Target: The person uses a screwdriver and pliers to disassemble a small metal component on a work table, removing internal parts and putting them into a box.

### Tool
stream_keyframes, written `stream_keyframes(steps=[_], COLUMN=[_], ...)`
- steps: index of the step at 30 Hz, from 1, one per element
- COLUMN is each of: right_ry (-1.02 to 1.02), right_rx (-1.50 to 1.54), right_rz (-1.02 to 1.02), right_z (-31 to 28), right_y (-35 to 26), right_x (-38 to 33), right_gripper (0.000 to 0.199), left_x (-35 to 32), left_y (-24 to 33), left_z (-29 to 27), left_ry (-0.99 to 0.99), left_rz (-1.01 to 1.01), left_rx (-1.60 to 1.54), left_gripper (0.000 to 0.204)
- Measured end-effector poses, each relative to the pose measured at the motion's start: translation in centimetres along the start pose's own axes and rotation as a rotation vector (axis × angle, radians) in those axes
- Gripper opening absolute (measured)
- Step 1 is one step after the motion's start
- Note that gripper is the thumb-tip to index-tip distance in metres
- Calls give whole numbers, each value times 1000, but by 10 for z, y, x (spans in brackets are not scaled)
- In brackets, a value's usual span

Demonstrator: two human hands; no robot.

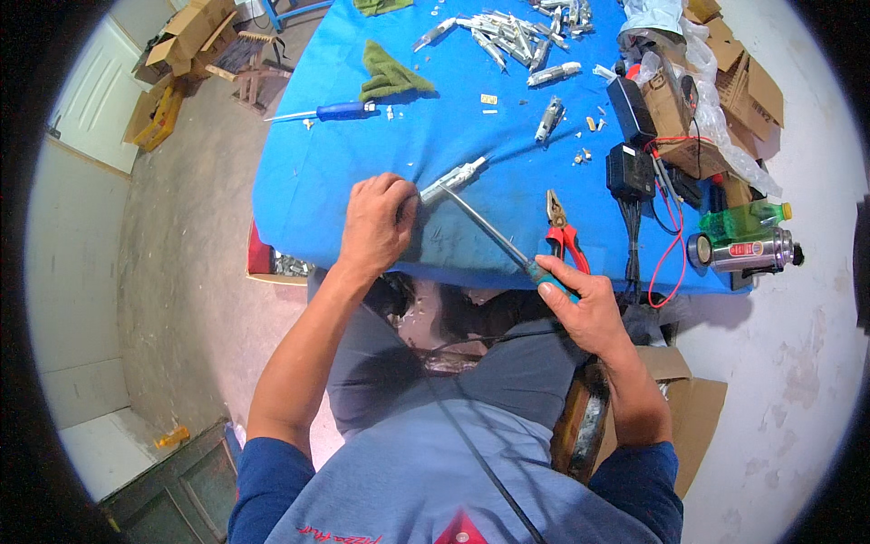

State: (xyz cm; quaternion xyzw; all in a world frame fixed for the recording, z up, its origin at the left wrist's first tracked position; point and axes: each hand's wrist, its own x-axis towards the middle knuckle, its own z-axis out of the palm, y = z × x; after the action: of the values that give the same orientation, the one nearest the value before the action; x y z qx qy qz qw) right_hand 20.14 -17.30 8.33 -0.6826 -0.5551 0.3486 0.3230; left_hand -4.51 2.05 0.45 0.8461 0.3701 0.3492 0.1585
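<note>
My left hand is closed on the near end of a slim white and silver part, which lies on the blue-covered table. A screwdriver with a teal handle is gripped in my right hand. Its long metal shaft slants up and left, and the tip meets the slim part close to my left fingers. Just beyond the screwdriver handle rest pliers with red handles, jaws pointing away from me. What my left fingertips do under the part is hidden.
A blue screwdriver and a green cloth lie at the far left of the table. Several similar slim parts are heaped at the back. Black adapters, cables, a green bottle and a steel flask line the right edge.
</note>
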Motion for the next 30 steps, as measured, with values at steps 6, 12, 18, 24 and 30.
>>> stream_keyframes(steps=[6, 12, 18, 24, 30], right_ry=[-92, 59, 163, 139, 115], right_rx=[499, 146, -262, -266, -139], right_rz=[457, 2, -229, -228, -193], right_z=[4, 28, 31, 25, 23], right_y=[3, 15, 9, -10, 1], right_x=[0, -12, -24, -16, -14], right_gripper=[38, 38, 39, 36, 37], left_x=[2, -2, -3, -4, -3], left_y=[0, -1, 1, 1, 2], left_z=[0, 0, 2, 1, 2], left_ry=[38, 62, 69, 71, 72], left_rz=[-47, 9, 22, 38, 37], left_rx=[-12, 31, 69, 86, 74], left_gripper=[7, 6, 5, 4, 4])
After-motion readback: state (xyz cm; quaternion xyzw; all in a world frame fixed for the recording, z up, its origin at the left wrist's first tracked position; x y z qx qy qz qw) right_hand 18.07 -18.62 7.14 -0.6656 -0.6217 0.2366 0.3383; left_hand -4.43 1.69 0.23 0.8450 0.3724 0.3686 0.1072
